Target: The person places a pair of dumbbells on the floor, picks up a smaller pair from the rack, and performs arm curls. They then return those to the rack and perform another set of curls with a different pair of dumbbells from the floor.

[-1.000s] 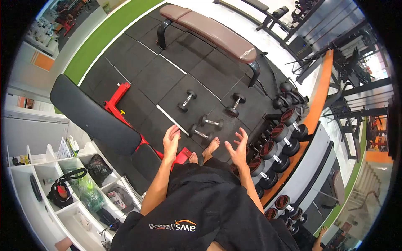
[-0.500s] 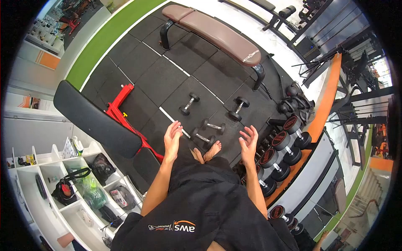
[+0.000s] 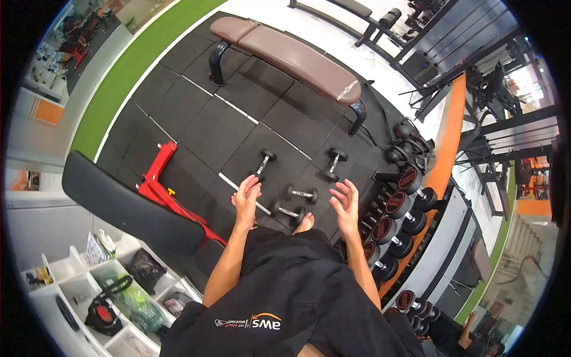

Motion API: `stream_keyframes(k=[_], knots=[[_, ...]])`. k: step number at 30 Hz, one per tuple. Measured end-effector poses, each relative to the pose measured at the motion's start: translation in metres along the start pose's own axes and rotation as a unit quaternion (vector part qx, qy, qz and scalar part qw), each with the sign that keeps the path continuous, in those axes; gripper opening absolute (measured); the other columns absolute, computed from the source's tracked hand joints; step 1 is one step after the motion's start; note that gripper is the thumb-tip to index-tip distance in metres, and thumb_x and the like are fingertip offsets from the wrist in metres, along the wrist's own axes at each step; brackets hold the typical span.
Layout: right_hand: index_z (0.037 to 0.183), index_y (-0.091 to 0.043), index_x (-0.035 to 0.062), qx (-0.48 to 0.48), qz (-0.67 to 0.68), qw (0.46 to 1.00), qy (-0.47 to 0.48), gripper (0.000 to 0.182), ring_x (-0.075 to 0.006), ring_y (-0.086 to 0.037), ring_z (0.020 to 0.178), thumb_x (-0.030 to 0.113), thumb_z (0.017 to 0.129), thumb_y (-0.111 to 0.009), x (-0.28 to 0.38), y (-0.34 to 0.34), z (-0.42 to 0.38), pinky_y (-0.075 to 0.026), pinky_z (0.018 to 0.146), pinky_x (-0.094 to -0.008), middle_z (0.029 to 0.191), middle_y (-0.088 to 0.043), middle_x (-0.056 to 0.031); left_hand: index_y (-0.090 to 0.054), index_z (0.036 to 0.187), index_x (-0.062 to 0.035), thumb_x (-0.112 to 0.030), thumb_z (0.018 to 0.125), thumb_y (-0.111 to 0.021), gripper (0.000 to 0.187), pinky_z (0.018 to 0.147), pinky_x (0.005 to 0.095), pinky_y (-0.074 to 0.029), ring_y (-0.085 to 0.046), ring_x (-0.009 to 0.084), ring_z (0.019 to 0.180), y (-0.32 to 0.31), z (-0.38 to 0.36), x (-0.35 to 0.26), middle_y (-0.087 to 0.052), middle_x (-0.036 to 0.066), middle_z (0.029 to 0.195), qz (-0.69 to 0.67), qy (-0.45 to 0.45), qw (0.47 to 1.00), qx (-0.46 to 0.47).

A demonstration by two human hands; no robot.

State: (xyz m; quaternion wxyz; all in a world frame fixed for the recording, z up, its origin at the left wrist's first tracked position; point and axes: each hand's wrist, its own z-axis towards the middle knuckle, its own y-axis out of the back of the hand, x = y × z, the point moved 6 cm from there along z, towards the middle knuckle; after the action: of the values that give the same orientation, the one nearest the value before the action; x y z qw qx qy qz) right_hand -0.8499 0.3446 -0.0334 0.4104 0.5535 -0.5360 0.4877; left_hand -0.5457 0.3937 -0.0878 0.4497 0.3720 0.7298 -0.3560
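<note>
My left hand (image 3: 245,201) hovers over the floor with its fingers apart, holding nothing. To its right my right hand (image 3: 345,205), palm turned inward, is likewise empty with loosely spread fingers. Several small black dumbbells with metal handles lie on the dark floor in front of me: one dumbbell (image 3: 264,160) just beyond my left hand, another dumbbell (image 3: 335,165) beyond my right. Between the hands are a third dumbbell (image 3: 302,194) and a nearer dumbbell (image 3: 289,212). One bare foot (image 3: 305,224) shows beside the nearer one; the other is mostly hidden behind my left hand.
A brown padded bench (image 3: 297,56) stands across the far side. At left is a black-padded bench (image 3: 128,199) with a red frame (image 3: 156,172). A dumbbell rack (image 3: 437,238) fills the right side, and white cubbies (image 3: 77,271) with bags stand at lower left.
My view has shifted, so the benches sit further left and the floor dumbbells slightly lower. My feet have moved apart, one stepping left. Both hands keep nearly the same pose.
</note>
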Motion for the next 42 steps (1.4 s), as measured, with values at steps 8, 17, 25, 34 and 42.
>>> stream_keyframes(k=[8,17,25,34,42], knots=[[0.146,-0.032,0.0084,-0.044,0.06,0.996,-0.046,0.062,-0.0278,-0.056,0.119,0.001,0.09,-0.06,0.012,-0.134,0.021,-0.05,0.092,-0.0369,0.138,-0.046,-0.0161,-0.051,0.135,0.0005,-0.016,0.094,-0.058,0.045,0.093,0.0338,-0.049,-0.059,0.0245,0.118,0.074,0.067,-0.064,-0.058,0.017,0.132,0.009,0.028,0.992,0.122],[0.143,-0.035,0.0076,-0.129,0.026,0.991,-0.001,0.056,-0.0274,-0.059,0.116,0.005,0.093,-0.06,0.057,-0.185,0.027,-0.052,0.09,-0.0373,0.135,-0.05,-0.0166,-0.051,0.134,0.002,-0.02,0.096,-0.055,0.045,0.095,0.0358,-0.049,-0.06,0.0262,0.118,0.145,0.115,-0.099,-0.059,0.018,0.13,-0.024,0.063,0.99,0.128],[0.142,-0.038,0.0057,-0.26,-0.003,0.966,-0.006,0.049,-0.027,-0.06,0.113,0.016,0.098,-0.058,0.061,-0.136,-0.018,-0.052,0.089,-0.0367,0.133,-0.052,-0.0165,-0.053,0.133,-0.0004,-0.021,0.095,-0.057,0.043,0.092,0.0344,-0.05,-0.062,0.023,0.113,0.125,0.136,-0.095,-0.061,0.015,0.127,-0.029,0.093,0.978,0.184],[0.139,-0.043,0.0069,-0.283,0.017,0.957,-0.055,0.044,-0.0244,-0.062,0.111,0.021,0.099,-0.058,0.025,-0.134,-0.029,-0.053,0.088,-0.0359,0.128,-0.057,-0.0135,-0.05,0.135,0.0005,-0.019,0.094,-0.058,0.046,0.095,0.0355,-0.049,-0.06,0.026,0.118,0.115,0.162,-0.091,-0.059,0.018,0.13,-0.035,0.116,0.966,0.229],[0.137,-0.045,0.0064,-0.286,0.059,0.953,-0.082,0.041,-0.0245,-0.064,0.107,0.019,0.1,-0.056,-0.002,-0.13,0.02,-0.053,0.087,-0.0353,0.124,-0.059,-0.0142,-0.047,0.137,0.0016,-0.02,0.094,-0.057,0.05,0.098,0.0381,-0.048,-0.058,0.0287,0.121,0.062,0.207,-0.109,-0.057,0.021,0.133,0.013,0.112,0.958,0.262]])
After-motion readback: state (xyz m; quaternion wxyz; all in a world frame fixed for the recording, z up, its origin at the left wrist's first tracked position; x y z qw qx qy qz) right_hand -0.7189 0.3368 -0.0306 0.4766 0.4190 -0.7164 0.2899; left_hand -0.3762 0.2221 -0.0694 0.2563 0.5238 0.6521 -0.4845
